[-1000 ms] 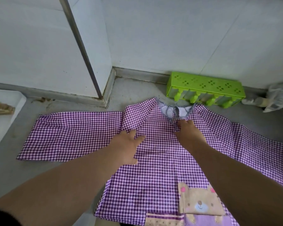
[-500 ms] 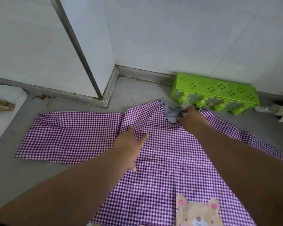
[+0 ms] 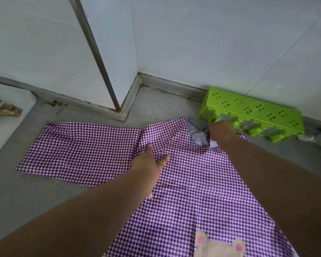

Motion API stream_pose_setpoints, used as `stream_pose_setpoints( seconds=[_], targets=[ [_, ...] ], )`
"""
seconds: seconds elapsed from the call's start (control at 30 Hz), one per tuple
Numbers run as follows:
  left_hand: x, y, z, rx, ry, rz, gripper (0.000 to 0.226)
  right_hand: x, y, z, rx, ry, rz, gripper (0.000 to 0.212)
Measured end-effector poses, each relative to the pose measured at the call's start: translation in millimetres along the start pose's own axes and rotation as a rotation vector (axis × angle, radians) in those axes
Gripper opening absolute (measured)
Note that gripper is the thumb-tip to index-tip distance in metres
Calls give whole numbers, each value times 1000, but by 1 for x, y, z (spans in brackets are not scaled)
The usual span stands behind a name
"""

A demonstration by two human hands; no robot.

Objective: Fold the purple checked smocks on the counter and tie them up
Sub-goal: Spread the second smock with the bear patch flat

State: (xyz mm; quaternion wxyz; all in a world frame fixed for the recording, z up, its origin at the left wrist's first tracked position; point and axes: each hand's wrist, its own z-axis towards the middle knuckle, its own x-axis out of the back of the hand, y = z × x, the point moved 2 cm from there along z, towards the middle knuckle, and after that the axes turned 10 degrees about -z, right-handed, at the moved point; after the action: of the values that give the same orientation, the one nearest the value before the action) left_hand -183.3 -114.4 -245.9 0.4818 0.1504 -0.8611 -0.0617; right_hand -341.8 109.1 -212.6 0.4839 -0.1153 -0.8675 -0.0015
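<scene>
A purple checked smock [image 3: 189,191] lies spread flat on the grey counter [image 3: 26,197], its left sleeve [image 3: 78,151] stretched out to the left. A bear patch [image 3: 219,245] shows at the bottom edge. My left hand [image 3: 148,164] rests flat on the cloth near the left shoulder, fingers spread. My right hand [image 3: 220,132] is at the neckline [image 3: 196,136], fingers curled and pinching the neck tie there. The right sleeve is hidden behind my right forearm.
A green plastic rack [image 3: 254,112] lies against the white tiled wall just behind the neckline. A wall corner with a metal strip [image 3: 104,71] stands at the back. A white tray [image 3: 6,108] with a wooden piece sits far left. Crumpled plastic [image 3: 319,140] lies far right.
My right hand slid up from the chest to the neckline and closed on the tie. My left hand stayed flat near the left shoulder. The view shifted upward.
</scene>
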Motion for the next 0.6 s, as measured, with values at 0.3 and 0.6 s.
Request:
stream_pose_setpoints(
  seconds=[0.3,0.6],
  targets=[
    [13,8,-7,103,-297,-8,105,28,-18,-26,73,-177,830,34],
    [16,12,-8,44,-464,265,131,-15,7,-50,440,277,34,23]
  ],
)
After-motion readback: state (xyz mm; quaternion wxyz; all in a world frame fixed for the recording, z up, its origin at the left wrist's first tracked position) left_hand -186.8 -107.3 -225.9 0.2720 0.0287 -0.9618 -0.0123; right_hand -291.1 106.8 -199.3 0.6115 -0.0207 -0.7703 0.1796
